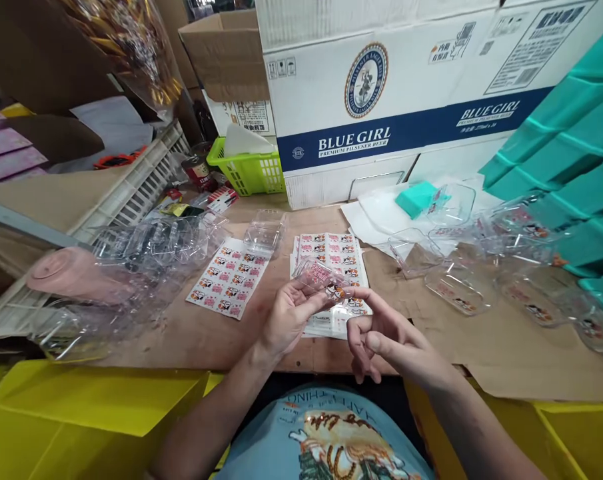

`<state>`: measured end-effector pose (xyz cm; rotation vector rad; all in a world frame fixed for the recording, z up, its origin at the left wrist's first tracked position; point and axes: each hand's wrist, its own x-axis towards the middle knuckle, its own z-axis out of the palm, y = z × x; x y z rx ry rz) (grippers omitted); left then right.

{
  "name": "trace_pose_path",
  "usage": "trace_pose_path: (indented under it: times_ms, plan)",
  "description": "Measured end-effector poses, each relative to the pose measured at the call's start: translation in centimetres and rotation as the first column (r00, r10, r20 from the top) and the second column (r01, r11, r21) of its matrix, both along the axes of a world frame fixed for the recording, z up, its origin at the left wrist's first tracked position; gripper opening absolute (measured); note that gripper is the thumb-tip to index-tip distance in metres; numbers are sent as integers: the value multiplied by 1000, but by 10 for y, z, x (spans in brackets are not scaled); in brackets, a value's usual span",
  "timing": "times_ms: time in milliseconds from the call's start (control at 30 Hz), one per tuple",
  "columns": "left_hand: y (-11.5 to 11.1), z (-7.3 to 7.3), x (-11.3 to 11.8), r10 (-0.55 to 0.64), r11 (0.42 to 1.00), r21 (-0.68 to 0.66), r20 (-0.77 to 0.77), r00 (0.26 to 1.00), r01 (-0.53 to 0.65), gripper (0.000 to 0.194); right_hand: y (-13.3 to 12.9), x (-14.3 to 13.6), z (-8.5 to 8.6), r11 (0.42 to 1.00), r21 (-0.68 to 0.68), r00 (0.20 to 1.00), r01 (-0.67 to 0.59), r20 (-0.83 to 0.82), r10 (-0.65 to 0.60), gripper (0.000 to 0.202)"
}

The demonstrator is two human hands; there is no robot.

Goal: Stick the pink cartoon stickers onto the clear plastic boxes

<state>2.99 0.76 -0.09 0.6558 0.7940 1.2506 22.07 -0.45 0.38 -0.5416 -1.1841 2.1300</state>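
Observation:
My left hand (290,319) is closed on a clear plastic case (317,275), thumb on top, above the sticker sheets. The case bears a pink lettering sticker and a cartoon animal sticker. My right hand (388,333) has its index finger stretched out to the animal sticker at the case's right edge. Its other fingers are loosely bent and hold nothing that I can see. Beneath the case lies a stack of sticker sheets (352,257), partly hidden by the hands. Another sticker sheet (230,279) lies to the left, with a clear plastic case (266,231) at its upper corner.
Clear cases (168,237) heap up at left beside a pink bottle-like object (81,275). Stickered cases (458,289) spread over the cardboard at right. Behind stand a green basket (254,172), a white beer carton (326,87) and stacked teal boxes (571,153).

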Motion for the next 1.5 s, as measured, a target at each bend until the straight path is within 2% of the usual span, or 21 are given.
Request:
trace_pose_path:
  times_ms: [200,400,667,800,1033,1300,1500]
  plan:
    - [-5,-4,-1,-1,1000,-6,-57,998,1,23,4,8,-5,997,-68,998,-40,43,43,57]
    - [-5,-9,-2,-12,1000,5,-81,997,12,26,7,6,-9,992,-121,998,-39,54,45,69]
    - [-4,-9,-3,-43,999,-16,-91,995,42,28,9,3,-14,990,-142,999,-25,42,31,58]
    - [-3,-9,-3,-49,999,-2,-94,994,49,26,10,1,-13,986,-168,999,-19,41,26,49]
    - [-2,-7,-3,-45,999,0,-102,994,46,24,11,-2,-7,979,-206,997,2,70,12,58]
    - [-3,-10,-5,-41,999,31,-119,992,45,24,10,-7,-4,985,-164,985,47,170,-19,58]
    - [-5,-7,-10,-49,999,-2,-62,997,49,23,10,-11,2,989,-135,974,67,224,-36,61]
